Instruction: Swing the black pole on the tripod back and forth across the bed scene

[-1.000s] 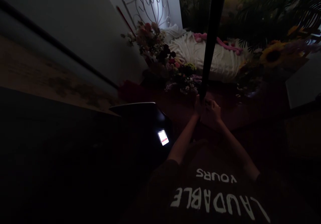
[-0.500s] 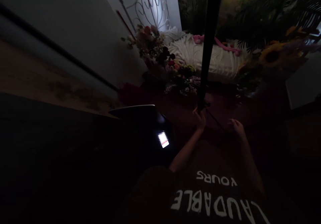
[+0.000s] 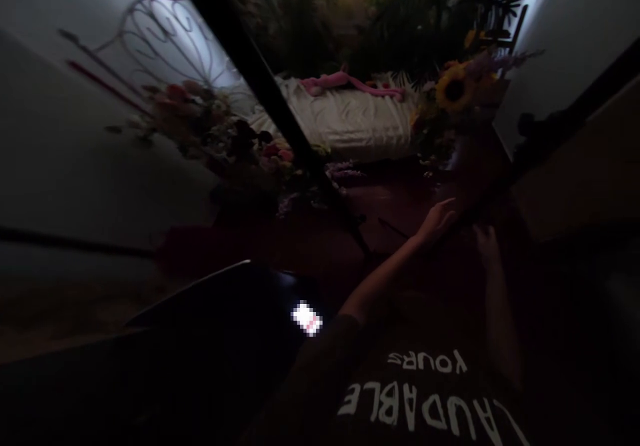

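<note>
My left hand reaches forward over the dark red floor, fingers stretched out, beside the lower part of a dark pole that slants in from the right. Whether it touches that pole is hard to see in the dimness. Just right of the same pole is my right hand, its fingers apart and nothing visible in them. Another dark pole, with a small knob low down like a light stand, leans from the top left and stands clear of both hands.
A lit phone-like screen glows by a dark flat panel on the left. Ahead are flower bunches, a white draped cloth with a pink plush toy, sunflowers and a scrolled metal headboard.
My left hand has let go of the first pole and moved right, towards the second pole, which has come into view. The view has turned right; my right hand stays near.
</note>
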{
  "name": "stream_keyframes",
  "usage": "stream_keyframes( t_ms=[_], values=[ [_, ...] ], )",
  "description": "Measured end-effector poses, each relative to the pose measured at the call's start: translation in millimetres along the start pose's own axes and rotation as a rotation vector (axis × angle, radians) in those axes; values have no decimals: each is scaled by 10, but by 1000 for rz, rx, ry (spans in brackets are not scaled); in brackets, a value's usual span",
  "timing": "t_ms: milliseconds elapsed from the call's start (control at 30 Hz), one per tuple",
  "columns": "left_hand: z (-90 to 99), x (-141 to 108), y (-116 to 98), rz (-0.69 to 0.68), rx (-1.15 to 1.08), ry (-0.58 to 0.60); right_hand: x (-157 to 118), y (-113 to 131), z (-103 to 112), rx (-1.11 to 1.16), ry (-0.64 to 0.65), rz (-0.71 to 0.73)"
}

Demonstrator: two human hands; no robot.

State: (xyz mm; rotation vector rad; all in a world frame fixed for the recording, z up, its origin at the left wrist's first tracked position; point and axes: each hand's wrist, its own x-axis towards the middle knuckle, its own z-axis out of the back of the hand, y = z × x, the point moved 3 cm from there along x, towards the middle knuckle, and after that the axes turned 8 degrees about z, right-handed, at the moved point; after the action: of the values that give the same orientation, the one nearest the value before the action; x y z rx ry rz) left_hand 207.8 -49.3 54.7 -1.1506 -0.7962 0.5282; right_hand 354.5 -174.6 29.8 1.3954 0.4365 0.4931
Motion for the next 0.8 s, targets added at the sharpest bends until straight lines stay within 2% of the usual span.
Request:
stream_keyframes(
  t_ms=[100,167,233,367,500,633,700,800],
  values=[
    [-370,236,-155,-28,-101,119,-43,61,-22,-29,-9,10],
    [-533,284,-160,27,-153,120,-69,68,-43,0,-5,-27],
    [-600,277,-133,78,-172,90,-95,80,-55,24,-1,-66],
    [-570,240,-102,121,-110,120,-172,187,-43,42,-6,-121],
    [-529,231,-121,147,-60,102,-245,380,-61,255,74,-152],
    [-529,218,-140,162,-9,82,-250,458,-51,392,62,-311],
    [-522,217,-141,164,33,84,-226,462,-16,362,32,-330],
    [-510,219,-136,151,44,80,-165,474,81,190,-46,-278]
  ],
)
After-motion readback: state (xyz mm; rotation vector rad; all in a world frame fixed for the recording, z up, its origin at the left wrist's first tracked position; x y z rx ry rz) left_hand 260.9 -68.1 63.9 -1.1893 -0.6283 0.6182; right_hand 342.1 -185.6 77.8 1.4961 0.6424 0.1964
